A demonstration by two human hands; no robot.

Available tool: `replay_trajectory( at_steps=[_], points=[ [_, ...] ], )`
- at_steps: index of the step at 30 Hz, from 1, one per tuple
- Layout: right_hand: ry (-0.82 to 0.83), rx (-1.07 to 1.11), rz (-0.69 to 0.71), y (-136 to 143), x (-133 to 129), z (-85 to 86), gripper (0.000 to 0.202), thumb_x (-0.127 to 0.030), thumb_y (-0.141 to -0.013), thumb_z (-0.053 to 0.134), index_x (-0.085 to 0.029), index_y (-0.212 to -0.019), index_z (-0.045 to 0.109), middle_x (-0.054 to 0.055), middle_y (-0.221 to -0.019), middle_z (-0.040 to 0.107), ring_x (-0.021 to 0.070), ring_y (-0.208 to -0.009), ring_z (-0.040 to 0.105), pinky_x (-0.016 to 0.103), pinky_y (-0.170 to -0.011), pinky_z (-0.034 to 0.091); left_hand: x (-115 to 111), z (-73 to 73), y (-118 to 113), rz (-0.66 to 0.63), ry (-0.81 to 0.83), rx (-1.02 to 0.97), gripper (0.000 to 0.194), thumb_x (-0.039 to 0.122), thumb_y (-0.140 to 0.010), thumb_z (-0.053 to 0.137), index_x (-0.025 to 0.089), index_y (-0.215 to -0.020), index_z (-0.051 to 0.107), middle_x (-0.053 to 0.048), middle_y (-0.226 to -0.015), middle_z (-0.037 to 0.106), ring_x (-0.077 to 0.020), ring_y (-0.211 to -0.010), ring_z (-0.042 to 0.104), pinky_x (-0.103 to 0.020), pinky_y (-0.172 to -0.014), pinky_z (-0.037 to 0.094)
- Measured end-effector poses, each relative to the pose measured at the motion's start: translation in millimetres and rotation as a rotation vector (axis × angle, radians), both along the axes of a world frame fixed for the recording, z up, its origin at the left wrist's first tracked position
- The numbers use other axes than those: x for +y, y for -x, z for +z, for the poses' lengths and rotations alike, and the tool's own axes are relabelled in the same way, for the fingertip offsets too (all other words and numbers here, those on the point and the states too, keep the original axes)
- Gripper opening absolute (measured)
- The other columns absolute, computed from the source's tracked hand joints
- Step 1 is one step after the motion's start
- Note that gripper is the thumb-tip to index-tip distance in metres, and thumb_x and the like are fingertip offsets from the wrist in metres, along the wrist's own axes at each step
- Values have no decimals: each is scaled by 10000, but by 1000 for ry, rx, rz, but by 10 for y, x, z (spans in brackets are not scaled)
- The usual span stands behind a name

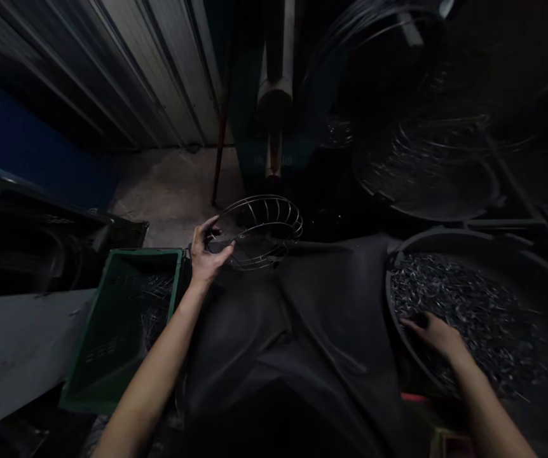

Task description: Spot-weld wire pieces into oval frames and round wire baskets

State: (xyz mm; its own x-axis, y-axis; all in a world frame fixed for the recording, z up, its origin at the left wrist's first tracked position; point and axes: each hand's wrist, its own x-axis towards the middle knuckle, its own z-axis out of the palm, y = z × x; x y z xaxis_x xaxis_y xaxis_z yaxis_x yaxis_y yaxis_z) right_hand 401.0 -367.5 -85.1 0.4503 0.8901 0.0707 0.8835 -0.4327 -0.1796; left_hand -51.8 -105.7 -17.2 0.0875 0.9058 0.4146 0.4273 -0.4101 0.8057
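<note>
My left hand (211,251) grips the left rim of a round wire frame (262,232), made of thin rings joined by short curved wires. The frame is held above the dark apron or cloth (297,312) over my lap, in front of a machine. At the right, my right hand (429,331) is inside a large round dark tub, over its left part, at a heap of small curved metal pieces (469,318). Its fingertips are dark and partly hidden, so what they hold, if anything, cannot be made out.
A green plastic crate (107,331) with thin metal wires stands at the left. The machine's vertical shaft (274,95) rises beyond the wire frame. The tub's rim (388,286) borders my lap; another round container (426,184) with wire pieces stands behind it.
</note>
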Motion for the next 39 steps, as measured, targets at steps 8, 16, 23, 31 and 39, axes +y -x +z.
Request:
replay_trajectory(
  at_steps=[8, 16, 23, 31, 39],
  points=[
    [145, 15, -106, 35, -303, 35, 423, -314, -844, 457, -244, -443, 574, 52, -467, 443, 127, -350, 344, 303, -379, 198, 158, 232, -263, -128, -83, 109, 577, 269, -675, 732, 215, -1212, 528, -36, -1038, 554, -156, -909, 589, -302, -832, 531],
    [177, 100, -375, 60, -148, 498, 245, -305, -756, 507, -286, -519, 451, 29, -412, 427, 169, -318, 350, 357, -434, 273, 200, 334, -318, -185, -165, 214, 543, 246, -671, 714, 206, -1187, 549, -38, -1048, 561, -171, -944, 583, -340, -875, 516],
    [-238, 588, 72, 1264, 985, 1340, 276, -495, -769, 581, -251, -882, 646, 39, -864, 696, 205, -763, 649, 326, -711, 492, 202, 332, -502, -229, -164, 237, 541, 205, -676, 684, 227, -1198, 543, -45, -1070, 529, -196, -997, 570, -352, -881, 503],
    [-252, 798, 474, 1933, 2142, 1512, 180, -336, -818, 589, -209, -884, 699, 25, -875, 724, 189, -823, 671, 317, -762, 525, 224, 443, -502, -364, -112, 316, 570, 189, -672, 694, 250, -1218, 543, -70, -1124, 523, -251, -1051, 557, -396, -895, 480],
    [-196, 120, 755, 1944, 2215, 1439, 408, -311, -853, 581, -208, -1247, 589, 43, -1171, 667, 198, -871, 692, 266, -637, 527, 289, 454, -471, -417, -88, 235, 572, 168, -669, 682, 247, -1217, 540, -69, -1111, 528, -242, -1037, 567, -378, -890, 492]
  ],
)
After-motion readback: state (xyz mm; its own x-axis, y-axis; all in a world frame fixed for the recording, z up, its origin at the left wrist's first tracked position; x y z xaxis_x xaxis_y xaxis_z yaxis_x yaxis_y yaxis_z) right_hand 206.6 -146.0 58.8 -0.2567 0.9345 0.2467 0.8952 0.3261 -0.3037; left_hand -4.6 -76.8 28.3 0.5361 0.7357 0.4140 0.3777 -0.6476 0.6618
